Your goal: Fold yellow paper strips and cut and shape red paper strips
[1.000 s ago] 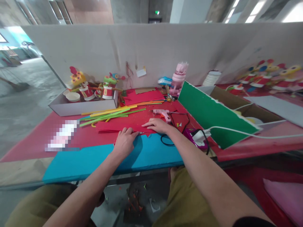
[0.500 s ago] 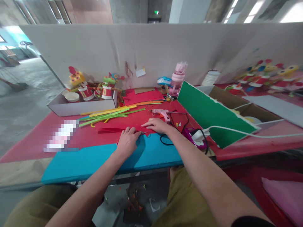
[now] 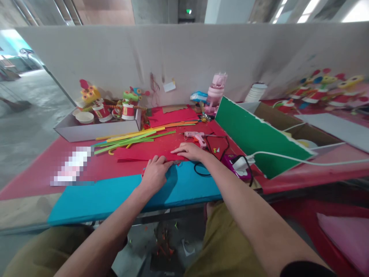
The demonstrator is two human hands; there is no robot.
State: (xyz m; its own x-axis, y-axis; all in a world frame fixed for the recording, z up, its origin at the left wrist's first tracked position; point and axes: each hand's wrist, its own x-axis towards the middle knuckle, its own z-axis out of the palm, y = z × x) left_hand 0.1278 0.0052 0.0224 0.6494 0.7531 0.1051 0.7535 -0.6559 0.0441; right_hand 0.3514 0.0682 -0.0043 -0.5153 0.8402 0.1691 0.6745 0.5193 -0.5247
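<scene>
My left hand [image 3: 155, 174] rests on the near edge of the work area with its fingers curled down. A bit of red shows at its left side and a small dark tip at its right; what lies under it is mostly hidden. My right hand [image 3: 189, 151] lies palm down, fingers stretched to the left over a strip of red paper [image 3: 135, 154]. That paper runs leftward past both hands, its left part slightly raised. Below them is a blue board [image 3: 115, 196]. Just beyond my right hand lies a pink glue gun [image 3: 196, 136].
Yellow and green paper strips [image 3: 129, 139] lie behind my left hand. A white box [image 3: 98, 130] holds paper-cup figures. To the right are a purple power strip [image 3: 242, 169] with a white cable [image 3: 288, 161] and a green-sided box [image 3: 256, 138]. A pink bottle [image 3: 215, 92] stands behind.
The red paper has tipped so that more of its face shows, and its left end lies slightly farther left. Both hands have stayed almost in place.
</scene>
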